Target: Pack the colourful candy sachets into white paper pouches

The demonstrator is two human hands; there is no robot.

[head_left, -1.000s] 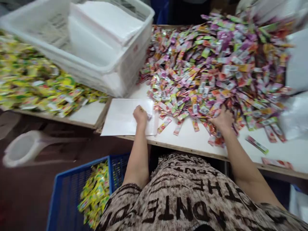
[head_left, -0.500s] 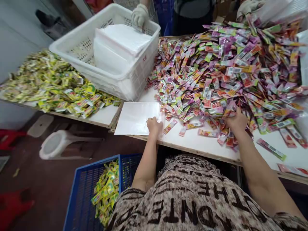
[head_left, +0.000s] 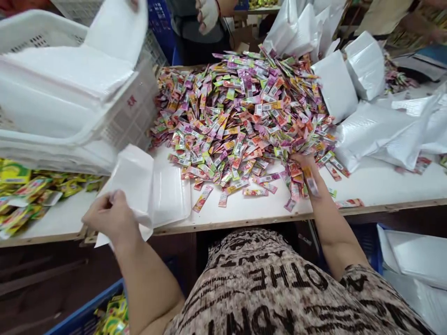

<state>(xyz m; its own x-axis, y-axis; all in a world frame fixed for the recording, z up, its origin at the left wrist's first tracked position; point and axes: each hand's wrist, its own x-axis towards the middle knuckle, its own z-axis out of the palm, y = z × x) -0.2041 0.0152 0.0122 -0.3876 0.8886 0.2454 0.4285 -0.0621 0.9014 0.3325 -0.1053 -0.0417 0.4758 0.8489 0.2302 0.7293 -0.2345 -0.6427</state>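
Note:
My left hand (head_left: 113,216) pinches the edge of a white plastic bag (head_left: 131,179), lifting one side of it at the table's front edge. The bag's other part lies flat on the tabletop. At the near side of a big heap of colourful stick packets (head_left: 240,125), my right hand (head_left: 304,163) is curled around several packets, its fingertips partly hidden among them. One blurred packet (head_left: 310,180) lies against my right wrist. A few loose packets (head_left: 255,191) are scattered on the white table between my hands.
A white basket (head_left: 122,109) holding stacked white bags (head_left: 59,70) stands at left. Yellow packets (head_left: 28,195) lie beneath it, others in a blue crate (head_left: 87,309) below. Filled white bags (head_left: 380,130) lie at right. Across the table is a co-worker's gloved hand (head_left: 208,15).
My left hand has moved left, raising one side of the bag that lay flat. My right hand stays at the heap's near side. The view has swung right, bringing the filled bags into sight.

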